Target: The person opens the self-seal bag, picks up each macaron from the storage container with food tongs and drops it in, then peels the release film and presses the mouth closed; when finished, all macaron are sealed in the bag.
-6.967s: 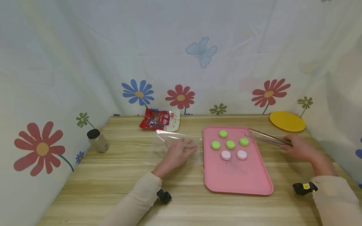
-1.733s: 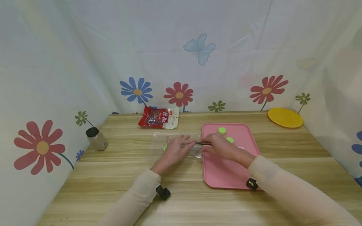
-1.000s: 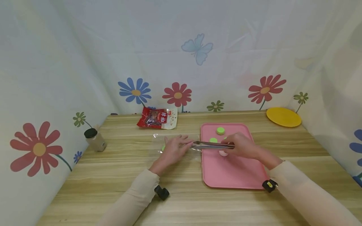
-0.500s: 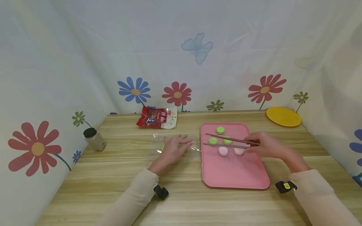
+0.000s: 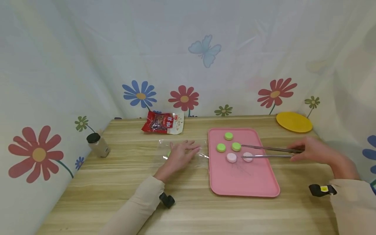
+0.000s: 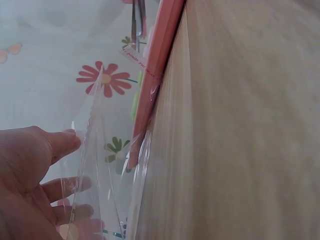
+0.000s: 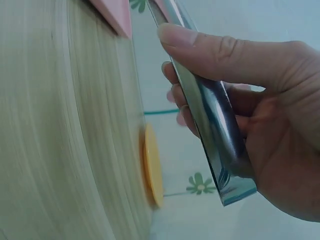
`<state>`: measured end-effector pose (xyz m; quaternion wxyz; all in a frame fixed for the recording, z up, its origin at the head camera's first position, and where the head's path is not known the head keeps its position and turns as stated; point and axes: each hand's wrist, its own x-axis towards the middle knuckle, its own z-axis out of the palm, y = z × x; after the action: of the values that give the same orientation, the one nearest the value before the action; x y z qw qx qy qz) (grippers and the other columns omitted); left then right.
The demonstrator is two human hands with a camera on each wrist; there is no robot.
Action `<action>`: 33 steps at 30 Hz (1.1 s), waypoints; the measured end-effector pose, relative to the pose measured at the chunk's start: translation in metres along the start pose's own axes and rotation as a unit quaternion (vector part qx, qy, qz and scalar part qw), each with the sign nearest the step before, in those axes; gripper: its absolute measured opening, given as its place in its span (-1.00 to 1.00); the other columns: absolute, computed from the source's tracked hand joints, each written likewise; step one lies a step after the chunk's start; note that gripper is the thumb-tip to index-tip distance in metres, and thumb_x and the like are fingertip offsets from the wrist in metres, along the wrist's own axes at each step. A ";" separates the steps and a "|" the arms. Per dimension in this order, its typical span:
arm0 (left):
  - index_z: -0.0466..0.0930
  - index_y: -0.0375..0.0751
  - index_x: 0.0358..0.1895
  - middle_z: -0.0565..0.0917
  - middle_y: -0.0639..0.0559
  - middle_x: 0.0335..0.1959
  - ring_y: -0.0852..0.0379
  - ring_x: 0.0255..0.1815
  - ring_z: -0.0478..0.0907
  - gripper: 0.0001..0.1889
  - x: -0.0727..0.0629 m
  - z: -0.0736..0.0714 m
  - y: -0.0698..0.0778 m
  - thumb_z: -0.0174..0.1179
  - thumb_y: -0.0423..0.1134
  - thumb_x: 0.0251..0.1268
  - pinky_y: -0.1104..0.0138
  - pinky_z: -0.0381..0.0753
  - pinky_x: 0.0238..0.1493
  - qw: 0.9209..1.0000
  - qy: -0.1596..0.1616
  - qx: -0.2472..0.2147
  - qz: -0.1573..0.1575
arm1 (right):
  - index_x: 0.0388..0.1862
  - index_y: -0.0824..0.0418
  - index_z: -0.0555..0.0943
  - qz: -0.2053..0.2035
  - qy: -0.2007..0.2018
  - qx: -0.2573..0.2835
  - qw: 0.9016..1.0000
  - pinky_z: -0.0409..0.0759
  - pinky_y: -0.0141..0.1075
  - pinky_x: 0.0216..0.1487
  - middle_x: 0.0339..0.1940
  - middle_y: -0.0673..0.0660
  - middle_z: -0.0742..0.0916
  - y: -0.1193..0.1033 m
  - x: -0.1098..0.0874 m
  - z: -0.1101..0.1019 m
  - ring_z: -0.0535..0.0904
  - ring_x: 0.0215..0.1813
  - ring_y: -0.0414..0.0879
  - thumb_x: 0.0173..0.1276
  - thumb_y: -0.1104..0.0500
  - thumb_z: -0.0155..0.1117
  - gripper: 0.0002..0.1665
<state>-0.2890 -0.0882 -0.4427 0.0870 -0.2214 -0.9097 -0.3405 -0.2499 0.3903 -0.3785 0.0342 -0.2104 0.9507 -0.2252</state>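
My left hand [image 5: 180, 157] rests at a clear plastic bag [image 5: 203, 154] left of the tray. In the left wrist view its thumb and fingers are spread, with fingertips seen through the film. A green macaron [image 5: 168, 153] lies in the bag, partly hidden by that hand. My right hand [image 5: 317, 152] grips metal tongs [image 5: 276, 156] over the pink tray [image 5: 243, 182]. The tongs' arms are apart; one tip is beside a green macaron [image 5: 236, 147], the other overlaps a pink macaron [image 5: 247, 159]. Two more green macarons [image 5: 221, 148] and another pink macaron [image 5: 231, 158] lie on the tray.
A red and white snack packet [image 5: 163, 122] lies at the back of the wooden table [image 5: 188, 209]. At the left edge stands a jar [image 5: 100, 147] with a black lid. A yellow plate [image 5: 294, 122] lies at the back right.
One green macaron has left the tray and shows in the bag. The right hand has drawn the tongs from the bag back rightward, their arms spreading. The left hand stays nearly still.
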 end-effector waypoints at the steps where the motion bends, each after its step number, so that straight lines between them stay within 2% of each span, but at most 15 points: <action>1: 0.73 -0.02 0.10 0.54 -0.16 0.31 -0.30 0.43 0.31 -0.70 0.000 0.000 0.000 0.19 -0.02 0.46 -0.49 -0.44 0.31 1.000 0.000 0.000 0.001 | -0.07 0.41 0.73 -0.001 0.001 -0.002 1.000 0.61 -0.36 -0.28 -0.20 0.14 0.78 0.004 -0.002 -0.001 0.53 -0.31 -0.29 0.10 0.16 0.60 -0.53; 8: 0.73 -0.03 0.10 0.54 -0.16 0.31 -0.31 0.43 0.30 -0.70 0.000 0.001 -0.001 0.20 -0.03 0.46 -0.49 -0.47 0.30 1.000 -0.002 -0.003 -0.001 | -0.05 0.41 0.72 0.029 -0.022 0.014 0.999 0.63 -0.38 -0.22 -0.15 0.19 0.78 0.017 -0.011 -0.006 0.56 -0.25 -0.26 0.10 0.16 0.60 -0.52; 10: 0.74 -0.03 0.10 0.54 -0.16 0.31 -0.31 0.43 0.30 -0.70 0.000 0.001 -0.001 0.20 -0.03 0.46 -0.49 -0.46 0.30 1.000 -0.002 -0.002 -0.002 | -0.06 0.42 0.72 0.026 -0.024 0.012 0.999 0.64 -0.37 -0.21 -0.16 0.19 0.78 0.018 -0.011 -0.006 0.59 -0.23 -0.23 0.11 0.16 0.60 -0.52; 17: 0.74 -0.05 0.10 0.56 -0.15 0.29 -0.30 0.42 0.32 -0.70 0.002 0.000 -0.001 0.20 -0.04 0.46 -0.51 -0.42 0.29 1.000 0.001 0.002 0.004 | -0.08 0.33 0.76 0.034 -0.025 0.009 0.999 0.63 -0.37 -0.24 -0.20 0.08 0.78 0.021 -0.010 -0.001 0.56 -0.28 -0.26 0.10 0.09 0.60 -0.55; 20: 0.74 -0.04 0.09 0.56 -0.15 0.29 -0.30 0.42 0.32 -0.70 0.001 0.000 -0.001 0.20 -0.04 0.46 -0.51 -0.40 0.29 1.000 0.001 0.002 0.005 | -0.10 0.30 0.77 0.026 -0.020 0.010 0.999 0.61 -0.37 -0.26 -0.21 0.03 0.77 0.024 -0.009 0.003 0.55 -0.29 -0.28 0.09 0.08 0.61 -0.56; 27: 0.74 -0.07 0.10 0.55 -0.17 0.30 -0.32 0.43 0.31 -0.70 0.002 0.001 -0.002 0.21 -0.05 0.45 -0.48 -0.50 0.30 1.000 -0.001 -0.009 0.002 | -0.12 0.30 0.78 0.009 -0.011 0.027 1.000 0.59 -0.37 -0.32 -0.26 0.00 0.75 0.027 -0.010 0.008 0.51 -0.34 -0.30 0.10 0.11 0.60 -0.60; 33: 0.74 -0.07 0.10 0.56 -0.18 0.29 -0.31 0.42 0.32 -0.70 0.001 0.001 -0.003 0.21 -0.06 0.46 -0.50 -0.45 0.29 1.000 0.000 -0.010 0.002 | -0.15 0.30 0.79 0.002 0.003 0.026 1.000 0.56 -0.38 -0.36 -0.29 0.00 0.75 0.027 -0.011 0.008 0.49 -0.37 -0.30 0.09 0.13 0.61 -0.62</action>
<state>-0.2913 -0.0886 -0.4449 0.0852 -0.2240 -0.9058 -0.3493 -0.2492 0.4133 -0.3978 0.0374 -0.2072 0.9449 -0.2505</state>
